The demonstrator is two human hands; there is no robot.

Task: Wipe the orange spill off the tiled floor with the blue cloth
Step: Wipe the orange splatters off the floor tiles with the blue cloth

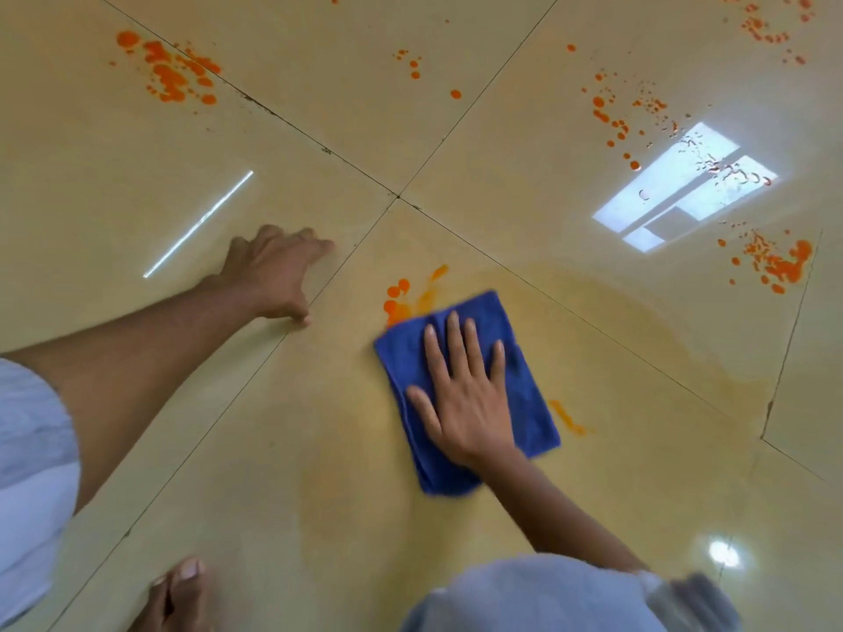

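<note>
Bare foot [180, 590] and pale sleeves nearest; wiping under way on the tiled floor [502, 143].
Left hand [273, 275] spread flat, bracing, holding nothing. Right hand [460, 394] flat, fingers straight, pressing the folded blue cloth [524, 394] beside orange drops [397, 298]. Spatter [173, 70] remains at left, far and right. Next, likely: push cloth forward over drops. No writing visible.

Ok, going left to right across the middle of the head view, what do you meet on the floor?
Light streak → left hand flat on the tile → orange drops → blue cloth under the right hand → small orange smear → orange splatter at far right.
</note>
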